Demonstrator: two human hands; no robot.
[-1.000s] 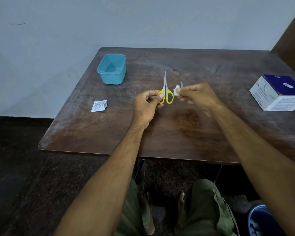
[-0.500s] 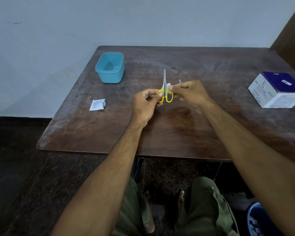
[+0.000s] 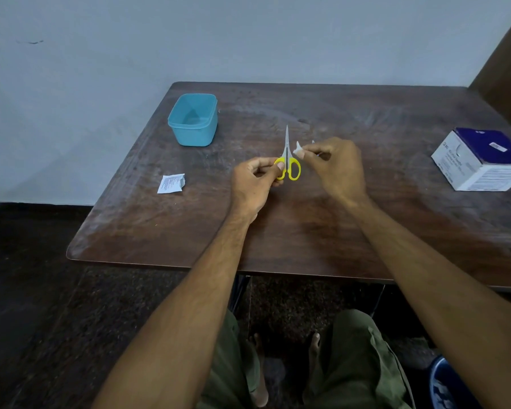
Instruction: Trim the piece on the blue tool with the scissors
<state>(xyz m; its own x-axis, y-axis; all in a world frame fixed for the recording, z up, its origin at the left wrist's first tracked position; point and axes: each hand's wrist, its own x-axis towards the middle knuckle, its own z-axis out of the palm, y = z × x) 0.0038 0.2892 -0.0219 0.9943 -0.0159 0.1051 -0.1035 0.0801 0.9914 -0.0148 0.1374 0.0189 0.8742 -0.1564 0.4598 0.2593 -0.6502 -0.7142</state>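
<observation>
Two hands work above the wooden table: the left hand grips the yellow-handled scissors, blades together and pointing away; the right hand pinches a small white pad just beside them. Wiping is probably safest from pivot toward tip.

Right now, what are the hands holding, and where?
Left hand holds the scissors by a yellow handle loop. Right hand pinches a small white piece by its near edge.

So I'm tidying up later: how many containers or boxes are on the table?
2. A teal tub sits open at the far left of the table; a white and blue carton sits at the right edge. None seem hidden.
</observation>
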